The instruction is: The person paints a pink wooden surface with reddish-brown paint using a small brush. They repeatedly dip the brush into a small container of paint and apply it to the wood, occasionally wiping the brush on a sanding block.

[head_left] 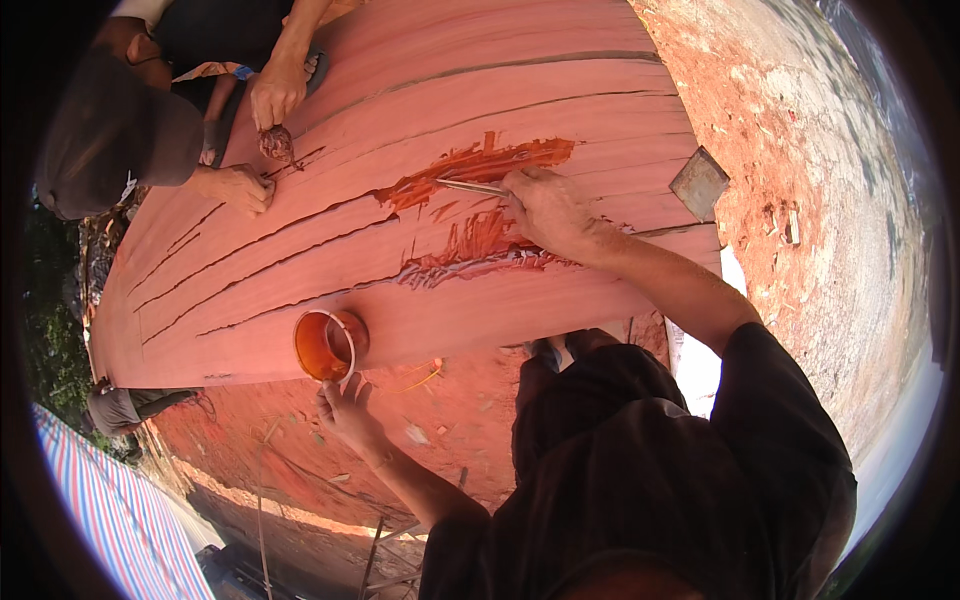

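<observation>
My right hand (552, 212) is closed around a thin, pale, narrow tool (470, 187) whose tip points left across the red planks (560, 90). Wet-looking dark red-brown smears (480, 165) spread over the seams around that tip. At the near edge of the planks, my left hand (345, 408) grips the pale rim of a small bucket (358, 335). The bucket is tilted, and its inside looks orange with a darker patch. Exactly how the left fingers close on the rim is partly hidden.
Across the planks a co-worker in a dark cap (95, 130) holds a dark reddish lump (277, 145) over a seam. A square metal plate (699, 184) lies at the right edge. Below is reddish ground (240, 440); a striped sheet (110, 510) hangs lower left.
</observation>
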`<move>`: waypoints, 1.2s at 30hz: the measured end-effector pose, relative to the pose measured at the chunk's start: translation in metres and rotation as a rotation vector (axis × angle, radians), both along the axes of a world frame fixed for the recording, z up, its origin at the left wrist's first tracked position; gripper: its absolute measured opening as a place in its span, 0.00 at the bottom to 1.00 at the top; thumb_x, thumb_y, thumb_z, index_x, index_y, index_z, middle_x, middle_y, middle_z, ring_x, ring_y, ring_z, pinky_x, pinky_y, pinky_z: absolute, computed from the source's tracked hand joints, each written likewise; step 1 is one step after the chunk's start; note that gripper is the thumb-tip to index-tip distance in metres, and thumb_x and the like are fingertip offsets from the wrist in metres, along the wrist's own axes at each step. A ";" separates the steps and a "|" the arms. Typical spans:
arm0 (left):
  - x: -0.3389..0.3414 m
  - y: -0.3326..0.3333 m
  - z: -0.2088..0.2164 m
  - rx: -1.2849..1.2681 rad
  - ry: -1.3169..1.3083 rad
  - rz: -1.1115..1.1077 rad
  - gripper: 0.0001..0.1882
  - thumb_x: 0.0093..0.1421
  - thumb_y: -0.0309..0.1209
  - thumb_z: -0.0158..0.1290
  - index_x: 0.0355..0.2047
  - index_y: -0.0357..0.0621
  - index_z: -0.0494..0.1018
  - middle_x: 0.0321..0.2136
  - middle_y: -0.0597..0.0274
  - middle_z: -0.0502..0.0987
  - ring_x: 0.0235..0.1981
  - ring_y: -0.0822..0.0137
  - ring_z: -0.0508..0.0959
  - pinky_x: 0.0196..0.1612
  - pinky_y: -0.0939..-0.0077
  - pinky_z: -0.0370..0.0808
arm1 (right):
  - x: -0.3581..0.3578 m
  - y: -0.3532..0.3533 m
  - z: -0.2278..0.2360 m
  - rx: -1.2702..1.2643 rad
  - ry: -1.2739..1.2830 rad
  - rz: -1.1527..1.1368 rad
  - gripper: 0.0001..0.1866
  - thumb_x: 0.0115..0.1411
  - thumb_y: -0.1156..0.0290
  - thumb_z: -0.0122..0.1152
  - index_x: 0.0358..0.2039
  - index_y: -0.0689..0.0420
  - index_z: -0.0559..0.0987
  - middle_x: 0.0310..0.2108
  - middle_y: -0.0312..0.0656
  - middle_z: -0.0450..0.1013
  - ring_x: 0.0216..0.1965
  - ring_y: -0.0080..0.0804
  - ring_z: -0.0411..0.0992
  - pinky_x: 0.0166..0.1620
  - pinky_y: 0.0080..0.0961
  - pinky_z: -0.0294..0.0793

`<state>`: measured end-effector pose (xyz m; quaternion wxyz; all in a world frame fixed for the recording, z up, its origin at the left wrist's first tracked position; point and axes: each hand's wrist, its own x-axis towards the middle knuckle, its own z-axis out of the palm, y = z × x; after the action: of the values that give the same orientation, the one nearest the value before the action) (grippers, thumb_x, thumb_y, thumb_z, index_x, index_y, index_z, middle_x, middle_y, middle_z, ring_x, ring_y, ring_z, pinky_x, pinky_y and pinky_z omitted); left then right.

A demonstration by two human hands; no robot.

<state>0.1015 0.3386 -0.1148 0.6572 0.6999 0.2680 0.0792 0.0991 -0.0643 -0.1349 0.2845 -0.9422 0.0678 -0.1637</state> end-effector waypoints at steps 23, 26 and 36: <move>0.001 0.003 -0.001 0.019 0.018 -0.001 0.17 0.71 0.41 0.55 0.48 0.40 0.71 0.46 0.53 0.78 0.43 0.55 0.84 0.40 0.62 0.83 | -0.025 -0.046 0.007 0.361 0.192 -0.224 0.08 0.61 0.75 0.58 0.38 0.62 0.82 0.32 0.51 0.80 0.29 0.38 0.77 0.36 0.34 0.76; 0.000 0.004 -0.002 0.016 0.015 -0.006 0.17 0.71 0.41 0.55 0.49 0.40 0.71 0.46 0.53 0.78 0.43 0.55 0.84 0.40 0.61 0.83 | -0.030 -0.048 0.015 0.345 0.225 -0.259 0.08 0.60 0.74 0.59 0.39 0.60 0.82 0.32 0.53 0.80 0.32 0.46 0.78 0.39 0.39 0.77; 0.000 0.003 0.002 0.005 0.018 -0.029 0.16 0.71 0.41 0.54 0.48 0.42 0.71 0.46 0.55 0.78 0.42 0.56 0.84 0.40 0.62 0.82 | -0.028 -0.040 0.005 0.236 0.094 -0.193 0.07 0.60 0.76 0.57 0.38 0.60 0.82 0.29 0.53 0.79 0.30 0.47 0.79 0.36 0.39 0.76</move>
<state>0.1019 0.3411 -0.1130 0.6541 0.7062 0.2634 0.0640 0.0713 -0.1043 -0.1300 0.3728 -0.8979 0.1898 -0.1369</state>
